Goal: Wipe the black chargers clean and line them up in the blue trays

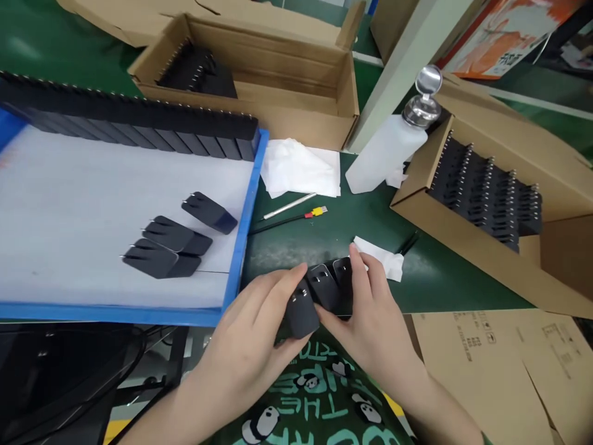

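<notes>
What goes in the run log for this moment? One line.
left hand: grips black charger | right hand: grips chargers row | blue tray: three loose chargers

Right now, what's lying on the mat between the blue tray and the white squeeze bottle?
Head view: between the blue tray and the white squeeze bottle lie a crumpled white cloth and, nearer, a thin white stick and a yellow-tipped cable.

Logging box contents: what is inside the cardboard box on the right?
The right box holds rows of black chargers, prongs up. Its near wall hides the lower rows, and the box floor cannot be seen.
</notes>
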### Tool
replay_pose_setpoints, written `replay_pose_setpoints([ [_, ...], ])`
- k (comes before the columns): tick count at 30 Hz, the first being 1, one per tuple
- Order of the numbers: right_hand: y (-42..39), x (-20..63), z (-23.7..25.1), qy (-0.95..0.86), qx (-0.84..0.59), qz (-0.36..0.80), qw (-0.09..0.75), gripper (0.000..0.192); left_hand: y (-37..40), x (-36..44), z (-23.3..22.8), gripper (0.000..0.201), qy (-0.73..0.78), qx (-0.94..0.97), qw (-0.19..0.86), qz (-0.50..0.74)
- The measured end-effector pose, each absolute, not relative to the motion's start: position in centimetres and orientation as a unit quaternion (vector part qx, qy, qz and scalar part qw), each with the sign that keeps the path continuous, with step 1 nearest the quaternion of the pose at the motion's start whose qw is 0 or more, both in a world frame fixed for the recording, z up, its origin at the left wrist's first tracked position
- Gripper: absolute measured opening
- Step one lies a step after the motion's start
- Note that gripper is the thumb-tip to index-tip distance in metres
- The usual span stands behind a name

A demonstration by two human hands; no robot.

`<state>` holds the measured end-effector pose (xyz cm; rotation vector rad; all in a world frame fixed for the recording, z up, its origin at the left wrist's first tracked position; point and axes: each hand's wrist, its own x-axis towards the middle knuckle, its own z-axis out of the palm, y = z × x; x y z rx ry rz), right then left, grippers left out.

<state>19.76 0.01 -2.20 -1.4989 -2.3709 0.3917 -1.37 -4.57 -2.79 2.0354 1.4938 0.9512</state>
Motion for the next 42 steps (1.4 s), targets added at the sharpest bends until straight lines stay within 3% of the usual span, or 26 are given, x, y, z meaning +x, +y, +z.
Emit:
replay_pose_setpoints([
  [4,0.9,22.7,-2.1,-0.805,-0.48,0.328,0.114,0.099,-2.7,-1.9,-3.0,0.08,0.531,0.743,0.248,0.323],
  [14,4.7,23.3,-4.0,-0.711,-0.388,0.553,0.198,0.06,-1.4,-0.7,-1.8,0.072,0.547,0.75,0.285,0.24],
  [20,2.4,24.5,-3.2,-0.673,-0.427,0.547,0.256,0.058,-1.1,-0.4,-1.7,0.076,0.465,0.775,0.339,0.261],
  [25,0.2,26.0,-3.9,-0.643,-0.486,0.544,0.232,0.064,-0.7,0.7,-3.1,0.078,0.462,0.766,0.402,0.196],
  [29,-0.1,26.6,-4.4,-0.619,-0.494,0.569,0.22,0.079,-0.4,0.7,-3.4,0.079,0.496,0.745,0.4,0.197],
  [42,-1.9,27.4,-4.0,-0.605,-0.518,0.508,0.328,0.079,-3.4,-3.5,-1.9,0.098,0.59,0.658,0.36,0.299],
])
